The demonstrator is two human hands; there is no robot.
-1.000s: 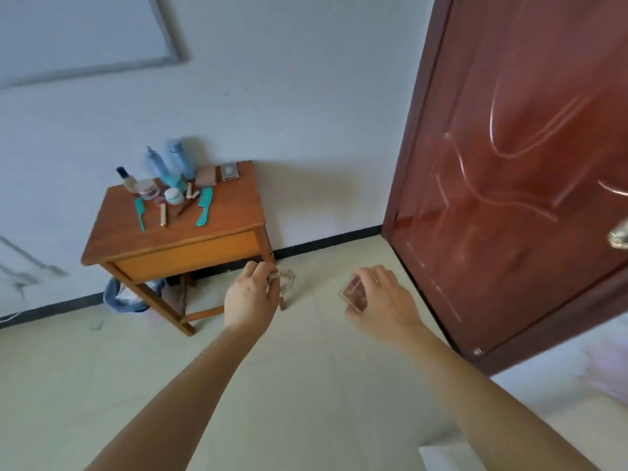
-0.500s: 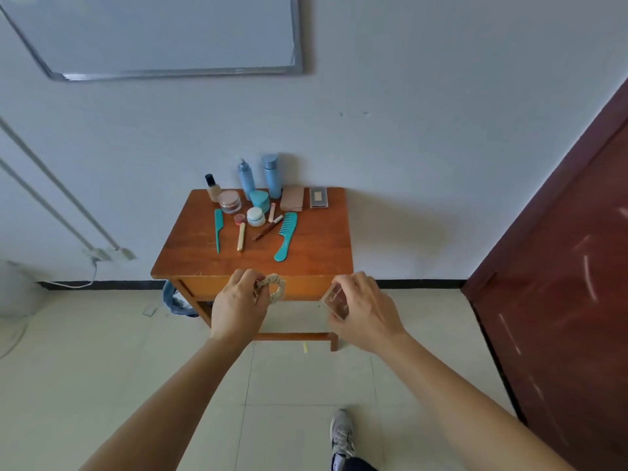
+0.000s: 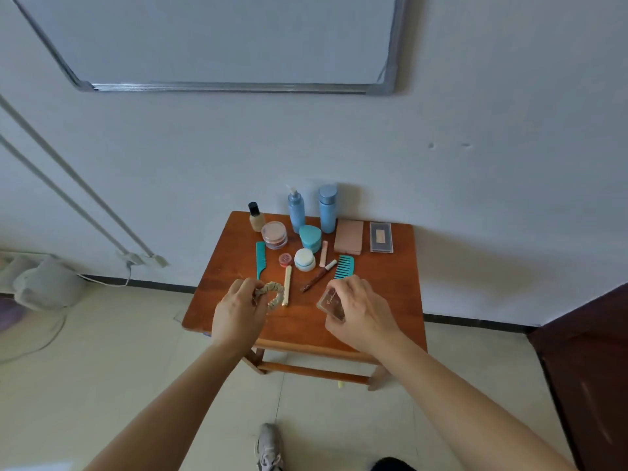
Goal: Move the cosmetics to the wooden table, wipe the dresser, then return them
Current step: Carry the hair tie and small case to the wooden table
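- Wooden table: a second ago it stood far off at our 10 o'clock beside a red-brown door. Now it fills the centre of view and the door has slid to the 4 o'clock edge, so we have walked up and squared to it.
- Right hand: half a second ago it was short of the front edge. Now it hangs over the top at 5 o'clock from the table's centre, fingers curled round a clear flat case that is tilted and, as far as we can tell, not yet set down.
- Left hand: likewise carried forward, now over the 7 o'clock part of the top. Its fingertips pinch a beige scrunchie, whose free loop lies just beside a cream stick.
- Cosmetics already delivered: two blue bottles at 12 o'clock by the wall, jars and a pink palette just in front, and a wide comb near the centre.
- Reading: we judge this a late delivery in the first stage. Both items need only a bare patch near the front edge, clear of the stick and comb. The dresser is out of view, so wiping and the return appear to remain.
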